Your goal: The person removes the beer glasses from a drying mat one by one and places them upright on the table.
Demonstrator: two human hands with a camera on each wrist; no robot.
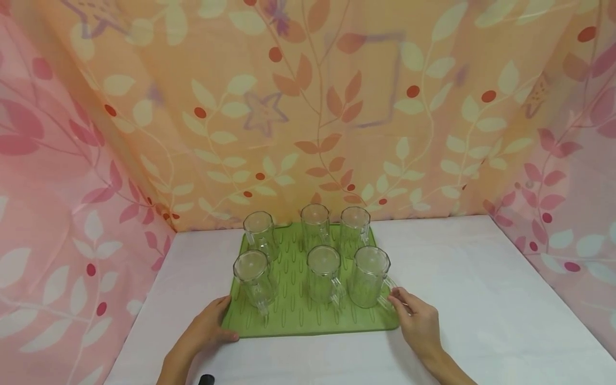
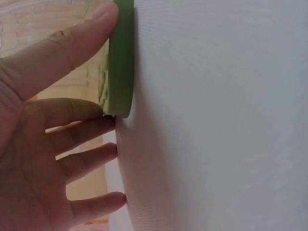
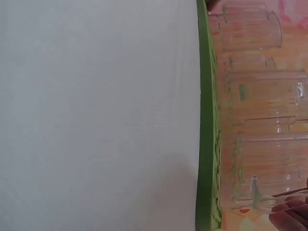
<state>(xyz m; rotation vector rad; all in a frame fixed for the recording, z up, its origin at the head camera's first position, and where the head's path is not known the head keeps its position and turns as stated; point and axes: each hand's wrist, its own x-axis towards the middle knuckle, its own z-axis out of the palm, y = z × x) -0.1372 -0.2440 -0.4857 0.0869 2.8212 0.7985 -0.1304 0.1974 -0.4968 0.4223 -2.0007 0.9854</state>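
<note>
Several clear glass mugs stand upright on a green ribbed mat (image 1: 289,321), in a front row and a back row. At the mat's near left corner, my left hand (image 1: 208,325) touches it, thumb at the front edge and fingers extended by the left side. The left wrist view shows those fingers (image 2: 91,161) straight and spread, with the mat's corner (image 2: 121,72) between thumb and fingers. My right hand (image 1: 420,321) pinches the handle of the front right mug (image 1: 367,280). In the right wrist view, its fingertips (image 3: 291,216) meet that glass handle (image 3: 262,199).
A front left mug (image 1: 257,280) and a front middle mug (image 1: 323,275) share the mat, with more mugs behind. The table (image 1: 481,278) is covered in white. Leaf-patterned cloth (image 1: 317,107) hangs behind and at both sides. A small black object (image 1: 207,379) shows at the bottom edge.
</note>
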